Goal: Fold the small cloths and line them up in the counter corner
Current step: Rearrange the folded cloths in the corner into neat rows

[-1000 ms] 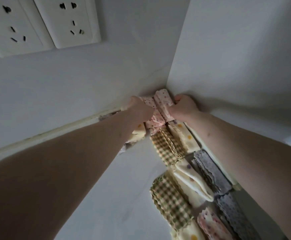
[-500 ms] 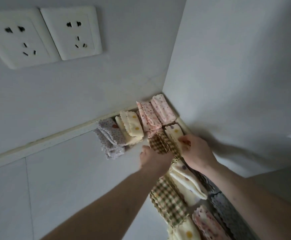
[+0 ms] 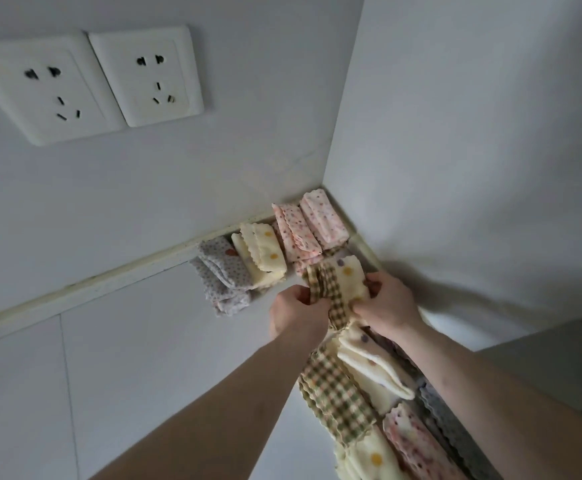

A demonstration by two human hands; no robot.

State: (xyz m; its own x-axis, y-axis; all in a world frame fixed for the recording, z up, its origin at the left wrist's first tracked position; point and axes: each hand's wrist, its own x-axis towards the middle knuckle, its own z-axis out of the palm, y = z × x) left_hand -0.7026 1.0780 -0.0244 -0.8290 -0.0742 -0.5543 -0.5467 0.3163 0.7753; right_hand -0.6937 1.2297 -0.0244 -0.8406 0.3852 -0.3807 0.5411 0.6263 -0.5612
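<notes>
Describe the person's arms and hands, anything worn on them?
Both forearms are bare as far as the frame shows, with no sleeves visible. No watch, bracelet or gloves appear on the left hand or right hand. No rings are visible, though several fingers are hidden by cloth.

Folded cloths [image 3: 322, 221] fill the corner — sockets [image 3: 85, 83] above-left.

I note two white wall sockets [image 3: 88, 83] side by side on the pale back wall [image 3: 213, 174]; a cream sealant strip [image 3: 85, 285] runs along its base.
</notes>
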